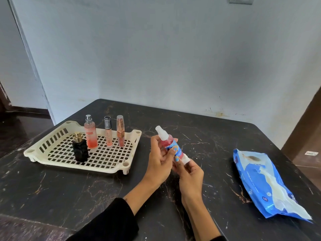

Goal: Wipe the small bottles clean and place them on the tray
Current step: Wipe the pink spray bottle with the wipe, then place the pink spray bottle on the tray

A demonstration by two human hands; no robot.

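Observation:
My left hand (160, 160) grips a pink spray bottle (167, 142) with a white cap and blue label, held tilted above the table. My right hand (189, 173) pinches a small white wipe (186, 158) against the bottle's lower end. The cream slotted tray (52, 141) lies to the left. On it stand a black bottle with a gold cap (79, 150), a pink-orange spray bottle (90, 134), a slim peach tube (108, 134) and a clear-capped pink tube (120, 132), all upright.
A blue pack of wipes (260, 181) lies on the right of the dark marble table (69, 192), with a white sheet sticking out of it. The wall runs behind the table; the floor drops off at left and right.

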